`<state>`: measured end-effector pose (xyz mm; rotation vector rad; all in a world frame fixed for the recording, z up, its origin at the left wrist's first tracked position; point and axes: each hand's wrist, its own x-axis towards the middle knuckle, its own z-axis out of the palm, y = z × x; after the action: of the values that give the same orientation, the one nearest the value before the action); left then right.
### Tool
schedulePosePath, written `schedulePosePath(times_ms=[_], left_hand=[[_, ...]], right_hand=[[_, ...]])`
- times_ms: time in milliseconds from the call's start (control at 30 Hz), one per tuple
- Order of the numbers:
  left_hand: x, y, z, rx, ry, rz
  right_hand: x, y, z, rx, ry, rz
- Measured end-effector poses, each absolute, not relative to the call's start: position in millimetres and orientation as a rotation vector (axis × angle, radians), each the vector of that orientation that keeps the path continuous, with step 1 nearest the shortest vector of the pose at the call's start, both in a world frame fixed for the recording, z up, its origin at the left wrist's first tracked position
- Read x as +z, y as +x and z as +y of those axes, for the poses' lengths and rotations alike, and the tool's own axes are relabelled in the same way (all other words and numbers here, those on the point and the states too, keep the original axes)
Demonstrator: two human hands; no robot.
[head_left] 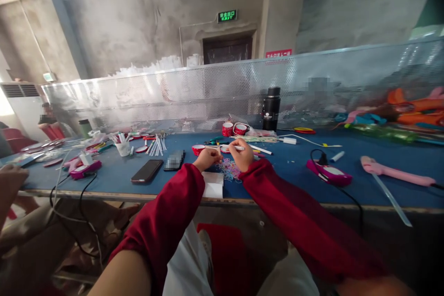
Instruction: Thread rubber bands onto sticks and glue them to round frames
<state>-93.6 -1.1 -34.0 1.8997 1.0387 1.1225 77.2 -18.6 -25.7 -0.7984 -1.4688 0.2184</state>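
My left hand [207, 159] is closed in a pinch just above the table, with a small thin yellowish piece [218, 146] upright at its fingertips; its kind is too small to tell. My right hand [245, 155] is closed on a white pen-like stick [239, 147] that points left, towards the left hand. Below and between the hands lies a loose heap of small coloured loops [229, 170], like rubber bands. A folded white paper [213, 186] lies at the table's front edge under my left wrist. A red tape roll [199, 149] sits just behind the left hand.
A blue table [294, 189] carries phones [147, 171], a cup of sticks [123, 148], red rolls [227, 128] and a black flask [271, 108]. Purple power strips [329, 173] trail cords. A pink glue gun [397, 172] lies right. Another person's hand [13, 179] is far left.
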Motion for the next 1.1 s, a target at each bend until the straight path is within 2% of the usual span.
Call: schedulePosePath(times_ms=[900, 1100], left_hand=[[-34.8, -94.7, -0.6, 1.14, 1.846, 1.018], [-37.2, -95.5, 2.1, 1.136, 1.882, 1.017]], right_hand=[[-24.4, 75.8, -20.6, 0.184, -0.826, -1.45], [-24.7, 73.5, -21.9, 0.269, -0.777, -1.522]])
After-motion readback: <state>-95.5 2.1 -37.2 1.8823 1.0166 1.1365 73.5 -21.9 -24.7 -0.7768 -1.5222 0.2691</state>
